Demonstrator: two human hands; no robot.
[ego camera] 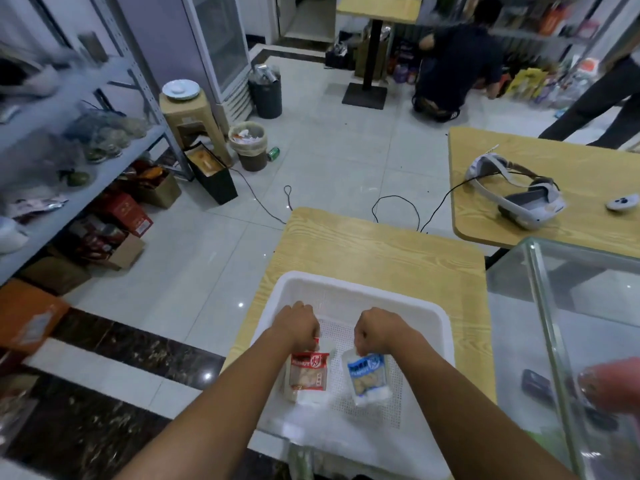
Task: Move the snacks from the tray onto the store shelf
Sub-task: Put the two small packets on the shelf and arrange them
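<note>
Your left hand (299, 322) and right hand (375, 329) are both down inside the white tray (363, 292), which sits on the wooden table (363, 244) at the lower centre of the frame, and each hand has its fingers curled tight on one snack. The left one pinches the red packet (308, 375) by its top edge, and the right one pinches the blue packet (367, 377) the same way. Each packet's body trails from under the knuckles toward the bottom of the frame, so the grip is at the far end of each bag and the weight of the contents lies below it. Holding them by the sealed top makes sense to me: it is the flat, stiff part, and it spares the contents a squeeze. Taking one per hand also looks like a way to halve your trips. Both packets are within the tray's walls, side by side but apart, over its perforated floor; whether they have lifted clear of that floor I cannot tell. The store shelf (104, 161) runs down the left of the frame, well apart from the table across open tiled floor, so you will have to turn left and carry. A glass case (571, 306) stands just beside the tray at lower right; mind your right elbow there
</note>
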